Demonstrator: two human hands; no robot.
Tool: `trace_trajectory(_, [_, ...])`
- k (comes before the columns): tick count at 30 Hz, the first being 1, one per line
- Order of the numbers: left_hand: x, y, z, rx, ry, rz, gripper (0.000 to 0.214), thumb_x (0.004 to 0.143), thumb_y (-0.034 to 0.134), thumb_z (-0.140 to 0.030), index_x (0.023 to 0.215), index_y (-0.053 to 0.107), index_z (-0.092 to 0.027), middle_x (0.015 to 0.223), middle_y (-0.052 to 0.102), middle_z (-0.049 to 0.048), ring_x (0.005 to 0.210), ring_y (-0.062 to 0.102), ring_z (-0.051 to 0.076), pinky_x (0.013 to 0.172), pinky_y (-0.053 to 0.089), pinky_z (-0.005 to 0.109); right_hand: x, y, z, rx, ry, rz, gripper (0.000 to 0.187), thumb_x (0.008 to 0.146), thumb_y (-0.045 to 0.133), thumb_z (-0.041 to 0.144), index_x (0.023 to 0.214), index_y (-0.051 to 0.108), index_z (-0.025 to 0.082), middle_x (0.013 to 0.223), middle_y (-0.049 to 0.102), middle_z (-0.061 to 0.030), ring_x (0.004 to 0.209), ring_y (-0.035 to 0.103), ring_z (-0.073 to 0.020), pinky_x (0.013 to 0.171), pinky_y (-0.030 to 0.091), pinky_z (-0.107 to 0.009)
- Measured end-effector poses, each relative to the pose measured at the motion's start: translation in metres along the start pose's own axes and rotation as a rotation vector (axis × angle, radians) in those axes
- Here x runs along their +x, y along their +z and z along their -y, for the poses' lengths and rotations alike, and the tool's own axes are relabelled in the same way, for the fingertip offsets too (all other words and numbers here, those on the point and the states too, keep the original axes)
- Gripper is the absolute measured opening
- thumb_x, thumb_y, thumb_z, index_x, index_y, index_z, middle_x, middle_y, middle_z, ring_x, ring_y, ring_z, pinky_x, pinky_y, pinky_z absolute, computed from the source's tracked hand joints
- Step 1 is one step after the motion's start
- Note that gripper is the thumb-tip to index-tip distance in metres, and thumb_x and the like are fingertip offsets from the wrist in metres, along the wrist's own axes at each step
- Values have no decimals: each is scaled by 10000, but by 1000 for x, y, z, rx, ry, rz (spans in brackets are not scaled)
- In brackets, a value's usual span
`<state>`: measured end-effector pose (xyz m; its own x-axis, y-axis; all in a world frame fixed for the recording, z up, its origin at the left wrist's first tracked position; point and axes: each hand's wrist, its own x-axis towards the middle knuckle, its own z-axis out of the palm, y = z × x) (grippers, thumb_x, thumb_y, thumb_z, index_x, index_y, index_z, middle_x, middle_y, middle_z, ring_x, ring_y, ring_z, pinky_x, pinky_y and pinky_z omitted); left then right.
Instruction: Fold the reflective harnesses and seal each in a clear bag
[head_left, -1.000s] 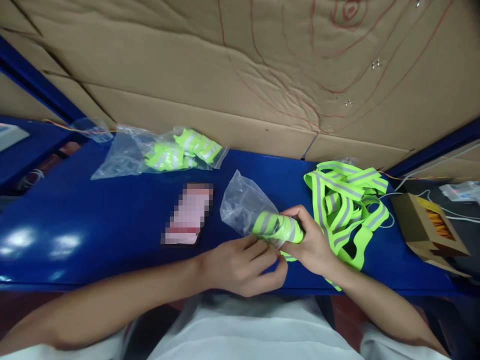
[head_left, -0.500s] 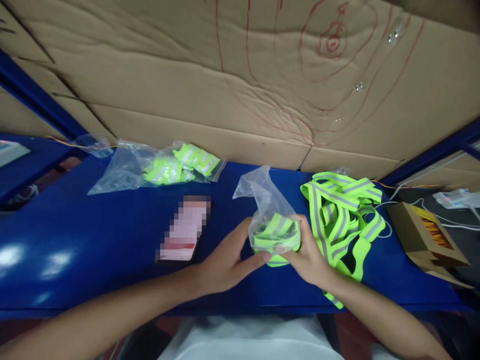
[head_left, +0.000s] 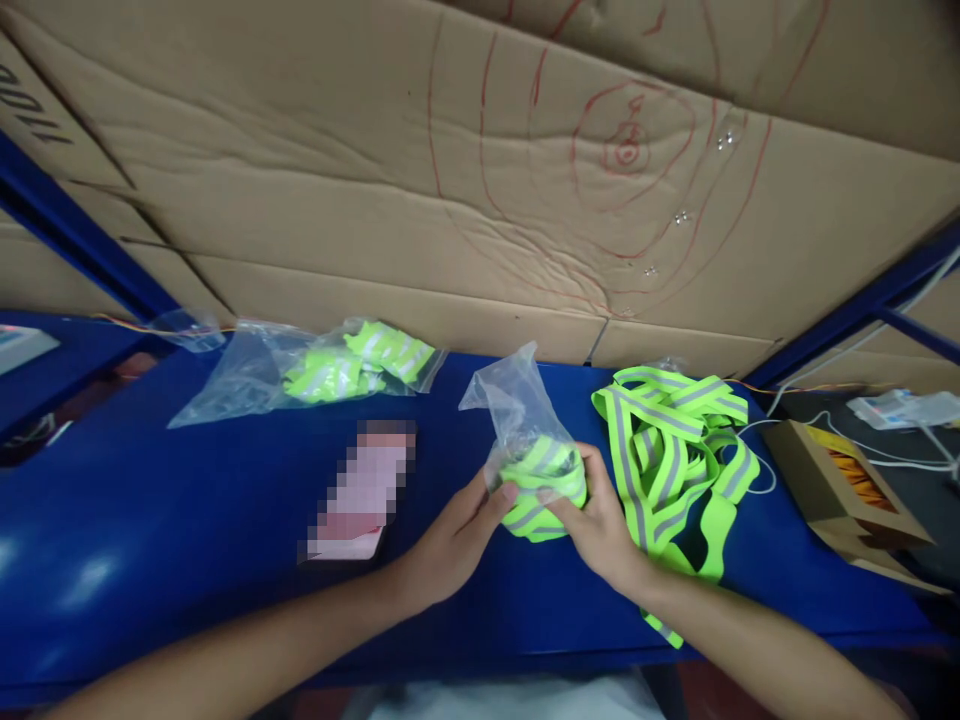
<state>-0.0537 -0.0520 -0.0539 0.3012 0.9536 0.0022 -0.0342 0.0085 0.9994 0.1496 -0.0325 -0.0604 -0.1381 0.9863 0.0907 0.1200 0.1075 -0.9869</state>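
Both hands close around a rolled neon-yellow reflective strap bundle, half inside a clear crinkled plastic bag, just above the glossy blue worktop. The left hand pinches the bag's lower edge with thumb and fingers; the right hand grips the bundle from the other side. A loose heap of neon-yellow reflective straps lies just beside the right hand.

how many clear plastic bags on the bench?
3: held bag between left hand and right hand; filled bag back left; small bag far left. Overlaps may hide more.
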Motion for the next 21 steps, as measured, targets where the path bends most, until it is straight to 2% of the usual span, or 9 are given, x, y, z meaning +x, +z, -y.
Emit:
trace_trajectory(6, [5, -3, -1, -95, -92, 95, 651, 1032, 561, -610, 1589, 505, -277, 1657, 500, 47, 1566, 425, 316, 1344, 307, 470, 6, -1, 8, 100, 122, 38, 594, 868, 809, 524, 1310, 531, 241, 1235, 687, -54, 1109, 690, -217, 942, 594, -316])
trace_trajectory(10, [3, -3, -1, -147, -146, 153, 657, 1007, 586, -640, 1545, 562, -264, 1646, 514, 57, 1575, 412, 324, 1355, 270, 484, 5, -3, 6, 46, 98, 42, 630, 876, 810, 516, 1379, 539, 251, 1310, 684, -51, 1210, 674, -230, 1050, 559, -340])
trace_trajectory(14, [4, -4, -5, -240, -155, 196, 718, 949, 676, -650, 1534, 565, -250, 1653, 501, 89, 1567, 421, 340, 1335, 303, 493, 5, -10, 5, -48, 18, 77, 551, 914, 776, 481, 1374, 571, 256, 1331, 694, -51, 1228, 677, -234, 1073, 544, -353])
trace_trajectory(18, [4, -5, -7, -307, -129, 45, 813, 841, 788, -680, 1504, 574, -261, 1611, 549, 104, 1545, 446, 369, 1303, 351, 505, 3, -14, 6, -191, -62, 157, 694, 851, 835, 394, 1449, 509, 258, 1263, 709, -69, 1072, 714, -230, 924, 578, -341])
trace_trajectory(21, [2, -3, -7, -310, -135, 55, 771, 817, 850, -602, 1451, 590, -249, 1514, 636, 111, 1454, 558, 359, 1238, 438, 489, -1, -12, 5, -255, -47, 204, 830, 790, 879, 340, 1495, 448, 263, 1080, 714, -35, 883, 702, -200, 785, 560, -313])
